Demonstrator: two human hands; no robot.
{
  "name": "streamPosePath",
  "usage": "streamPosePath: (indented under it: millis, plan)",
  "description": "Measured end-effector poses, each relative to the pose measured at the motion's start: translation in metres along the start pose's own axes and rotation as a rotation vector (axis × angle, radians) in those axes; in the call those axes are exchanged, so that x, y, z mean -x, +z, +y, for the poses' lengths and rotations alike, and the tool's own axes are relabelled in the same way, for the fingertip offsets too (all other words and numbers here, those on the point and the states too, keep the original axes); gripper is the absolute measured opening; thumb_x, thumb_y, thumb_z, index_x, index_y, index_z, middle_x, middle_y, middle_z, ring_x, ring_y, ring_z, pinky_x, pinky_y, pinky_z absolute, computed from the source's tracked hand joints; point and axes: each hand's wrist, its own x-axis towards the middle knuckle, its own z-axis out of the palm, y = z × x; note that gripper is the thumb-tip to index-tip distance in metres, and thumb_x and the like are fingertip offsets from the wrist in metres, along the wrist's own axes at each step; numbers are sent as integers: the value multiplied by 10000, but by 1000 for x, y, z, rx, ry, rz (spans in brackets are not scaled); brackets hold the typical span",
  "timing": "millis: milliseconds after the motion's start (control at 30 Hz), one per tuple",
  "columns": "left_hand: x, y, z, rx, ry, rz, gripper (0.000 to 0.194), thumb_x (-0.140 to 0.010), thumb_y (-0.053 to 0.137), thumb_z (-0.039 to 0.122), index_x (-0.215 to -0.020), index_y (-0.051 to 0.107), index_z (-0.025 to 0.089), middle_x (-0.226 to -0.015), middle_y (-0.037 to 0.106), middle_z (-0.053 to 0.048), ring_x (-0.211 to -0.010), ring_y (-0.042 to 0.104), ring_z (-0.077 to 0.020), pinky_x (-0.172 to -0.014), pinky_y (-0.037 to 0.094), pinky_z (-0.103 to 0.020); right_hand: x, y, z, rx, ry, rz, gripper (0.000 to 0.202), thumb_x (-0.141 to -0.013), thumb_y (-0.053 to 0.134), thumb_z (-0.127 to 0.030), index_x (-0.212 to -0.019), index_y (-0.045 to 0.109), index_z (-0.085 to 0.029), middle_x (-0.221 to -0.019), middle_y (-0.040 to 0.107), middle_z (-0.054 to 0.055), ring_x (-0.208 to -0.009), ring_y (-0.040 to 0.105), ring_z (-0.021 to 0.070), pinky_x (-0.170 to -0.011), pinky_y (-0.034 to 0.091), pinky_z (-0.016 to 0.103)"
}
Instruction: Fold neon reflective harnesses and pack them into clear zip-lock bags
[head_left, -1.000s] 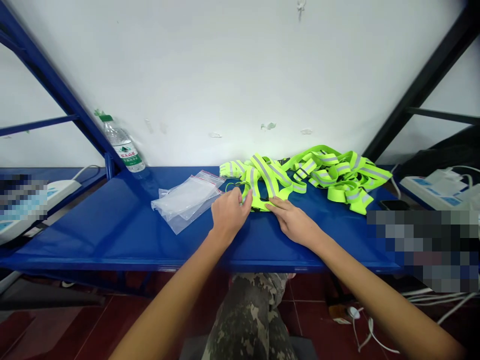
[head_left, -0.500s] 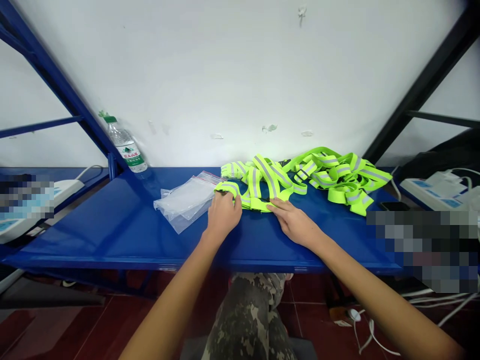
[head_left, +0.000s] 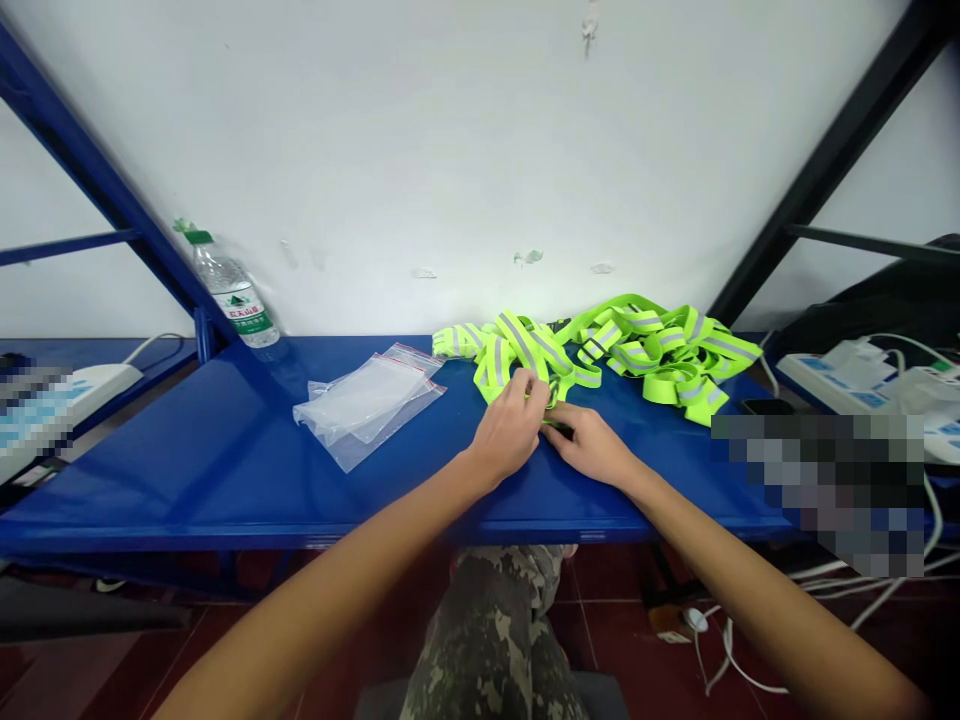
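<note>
1. On the blue table [head_left: 187, 450], near the wall [head_left: 420, 150]: clear bottle [head_left: 238, 300], green-capped, fill level hard to judge.
2. Between bottle and hands: clear plastic bags [head_left: 367, 400], overlapping, lying flat.
3. At the table's middle, beside a tangled pile [head_left: 671, 340] of matching colour: yellow-green straps [head_left: 520, 340], grey-striped, looped and crossed.
4. In left hand [head_left: 511, 425]: near part of straps, pinched by bent fingers.
5. At right hand [head_left: 592, 442]: same near edge, touched; grip hidden, impossible to judge.

On the table [head_left: 187, 450], from the left hand [head_left: 510, 428], has bags [head_left: 367, 395] at nine o'clock, bottle [head_left: 238, 300] at ten, straps [head_left: 517, 338] from twelve to two.
</note>
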Motion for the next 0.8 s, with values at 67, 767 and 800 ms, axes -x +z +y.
streamPosePath:
  millis: [67, 767, 800]
  plan:
    - [-1, 6, -3, 76, -12, -11, 315, -790, 399, 0, -1029, 465, 194, -1156, 504, -112, -1068, 555, -214, -900, 514, -335, 0, 1, 4, -94, 87, 74, 225, -875, 546, -197, -1060, 672, -216, -1169, 707, 73, -1110, 661, 241, -974, 525, 407]
    - [23, -1, -13, -29, -115, -42, 618, -923, 466, 331, -1449, 317, 43, -1461, 421, -228, -1406, 332, -337, -1138, 314, -494, 4, -6, -2, -21, 19, 132, 368, -937, 469, -262, -1300, 515, -224, -1186, 617, 99, -1074, 614, 219, -947, 486, 357]
    - [23, 0, -14, -10, -99, -55, 615, -937, 450, 325, -1454, 309, 23, -1455, 427, -234, -1404, 342, -325, -1147, 315, -472, 4, -6, -2, -18, 25, 141, 323, -936, 476, -271, -1246, 550, -218, -1142, 621, 96, -1029, 620, 216, -921, 495, 354]
